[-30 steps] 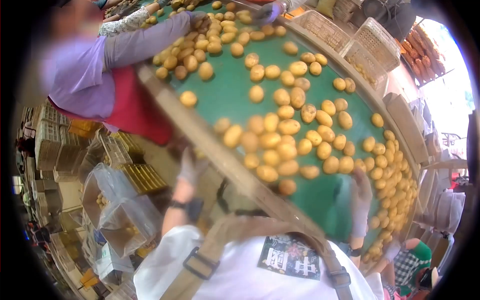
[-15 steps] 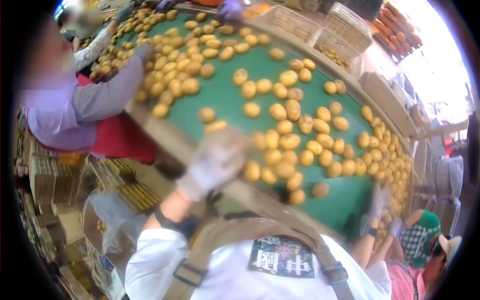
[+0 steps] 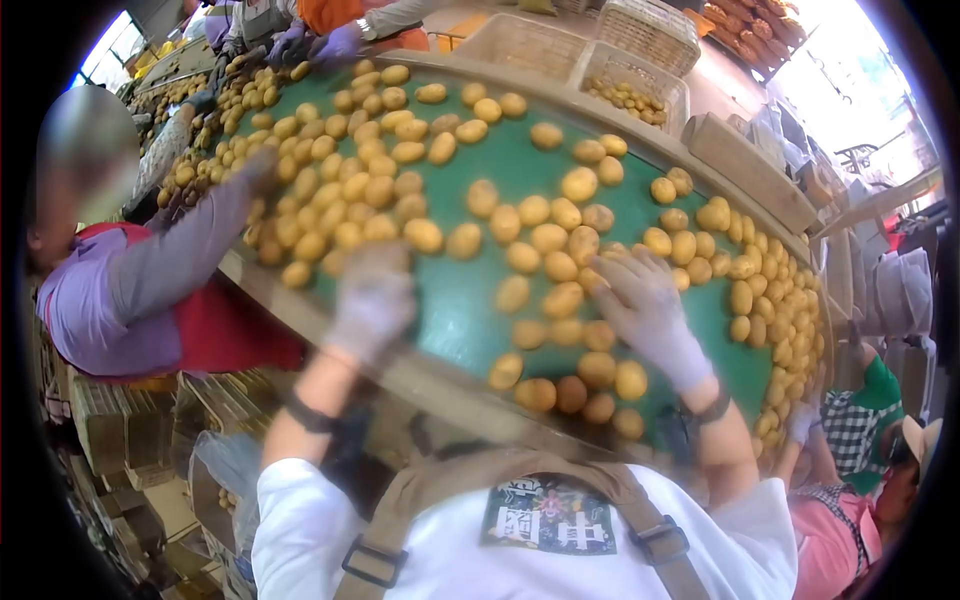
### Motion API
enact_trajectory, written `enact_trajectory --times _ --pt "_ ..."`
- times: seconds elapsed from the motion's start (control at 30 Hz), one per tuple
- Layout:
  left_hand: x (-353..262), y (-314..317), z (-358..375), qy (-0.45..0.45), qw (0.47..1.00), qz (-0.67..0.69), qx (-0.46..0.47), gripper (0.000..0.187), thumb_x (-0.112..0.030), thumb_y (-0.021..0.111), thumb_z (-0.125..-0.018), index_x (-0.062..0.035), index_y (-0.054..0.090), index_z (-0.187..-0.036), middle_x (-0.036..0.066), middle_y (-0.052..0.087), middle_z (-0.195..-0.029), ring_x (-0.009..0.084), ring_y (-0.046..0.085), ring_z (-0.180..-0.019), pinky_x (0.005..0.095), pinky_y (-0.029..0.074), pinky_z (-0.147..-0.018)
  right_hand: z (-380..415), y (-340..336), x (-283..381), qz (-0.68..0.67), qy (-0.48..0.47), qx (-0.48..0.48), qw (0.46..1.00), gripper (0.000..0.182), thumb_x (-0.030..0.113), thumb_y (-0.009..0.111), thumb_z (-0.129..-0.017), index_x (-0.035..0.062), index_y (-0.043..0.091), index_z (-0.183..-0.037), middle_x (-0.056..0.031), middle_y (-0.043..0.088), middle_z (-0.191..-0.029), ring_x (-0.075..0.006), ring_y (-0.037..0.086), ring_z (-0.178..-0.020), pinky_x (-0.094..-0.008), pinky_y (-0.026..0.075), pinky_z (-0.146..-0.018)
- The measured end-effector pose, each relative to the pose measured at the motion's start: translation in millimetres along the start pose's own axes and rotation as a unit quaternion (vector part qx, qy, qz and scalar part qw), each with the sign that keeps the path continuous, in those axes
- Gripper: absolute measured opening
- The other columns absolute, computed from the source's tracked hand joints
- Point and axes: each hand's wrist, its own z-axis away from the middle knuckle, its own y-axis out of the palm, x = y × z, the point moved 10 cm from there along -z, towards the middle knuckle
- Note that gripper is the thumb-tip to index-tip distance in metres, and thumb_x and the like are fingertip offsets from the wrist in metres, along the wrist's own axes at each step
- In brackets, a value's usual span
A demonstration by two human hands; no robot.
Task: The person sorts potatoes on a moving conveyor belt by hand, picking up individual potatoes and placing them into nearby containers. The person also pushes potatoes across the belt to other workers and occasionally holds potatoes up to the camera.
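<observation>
Many yellow-brown potatoes (image 3: 549, 238) lie loose on a green conveyor belt (image 3: 455, 310). My left hand (image 3: 372, 300), in a whitish glove, is at the belt's near edge, close beside a dense group of potatoes (image 3: 355, 187). Motion blur hides its fingers. My right hand (image 3: 645, 305), also gloved, reaches over the middle of the belt. Its fingers are stretched out and rest on or just above several potatoes there. Below and between the hands, a loose row of potatoes (image 3: 571, 394) lies near the belt's near side.
At left, a co-worker in a purple top (image 3: 110, 290) reaches onto the belt; others stand at the far end and lower right. Packed potatoes (image 3: 790, 300) line the right end. Crates (image 3: 525, 50) stand beyond the far rail, one holding small potatoes (image 3: 628, 98).
My left hand has moved left toward the dense potato group. My right hand has come from the belt's right end to its middle. The potatoes near my hands have shifted.
</observation>
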Motion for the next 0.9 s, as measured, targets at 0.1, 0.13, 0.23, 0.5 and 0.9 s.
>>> enact_trajectory --times 0.1,0.13,0.23,0.5,0.9 --pt "41.6 -53.8 5.8 -0.028 0.992 -0.111 -0.056 0.028 -0.024 0.069 -0.081 -0.0135 0.075 -0.106 0.016 0.061 -0.135 0.0410 0.048 -0.133 0.0552 0.036 -0.111 -24.0 82.5 -24.4 0.200 0.003 0.177 0.964 0.043 0.020 0.068 -0.083 0.0142 0.067 -0.126 -0.0132 0.065 -0.106 -0.0327 0.062 -0.103 -0.0463 0.047 -0.089" --pt "42.4 -64.9 12.1 -0.033 0.991 -0.109 -0.074 0.031 -0.025 0.069 -0.081 -0.0134 0.074 -0.109 0.016 0.060 -0.136 0.0411 0.048 -0.133 0.0554 0.036 -0.111 -27.5 91.6 -22.4 0.201 0.012 0.208 0.957 0.043 0.021 0.067 -0.083 0.0161 0.066 -0.126 -0.0136 0.064 -0.105 -0.0328 0.062 -0.104 -0.0467 0.047 -0.089" --pt "5.5 -85.9 22.1 -0.017 0.994 -0.061 -0.086 0.037 -0.027 0.070 -0.081 -0.0135 0.072 -0.115 0.016 0.059 -0.136 0.0407 0.047 -0.133 0.0553 0.035 -0.112 -44.5 97.7 -15.1 0.173 0.028 0.254 0.951 0.043 0.025 0.066 -0.084 0.0203 0.064 -0.126 -0.0154 0.063 -0.103 -0.0339 0.062 -0.104 -0.0479 0.047 -0.089" --pt "-201.6 -35.6 7.8 0.289 0.941 0.173 0.015 0.040 -0.029 0.075 -0.077 -0.0135 0.070 -0.114 0.016 0.058 -0.130 0.0381 0.051 -0.126 0.0549 0.042 -0.107 -17.8 77.7 -80.1 0.048 0.126 0.173 0.976 0.046 0.039 0.066 -0.085 0.0190 0.064 -0.126 -0.0201 0.067 -0.104 -0.0390 0.067 -0.095 -0.0500 0.052 -0.082" --pt "-179.9 -7.6 1.6 0.273 0.959 0.071 0.026 0.032 -0.025 0.077 -0.072 -0.0215 0.074 -0.104 0.010 0.060 -0.120 0.0416 0.048 -0.126 0.0561 0.040 -0.103 -34.3 25.4 -134.3 0.022 0.128 -0.077 0.989 0.019 0.023 0.054 -0.093 0.0103 0.068 -0.098 -0.0187 0.072 -0.092 -0.0381 0.070 -0.089 -0.0535 0.055 -0.077"
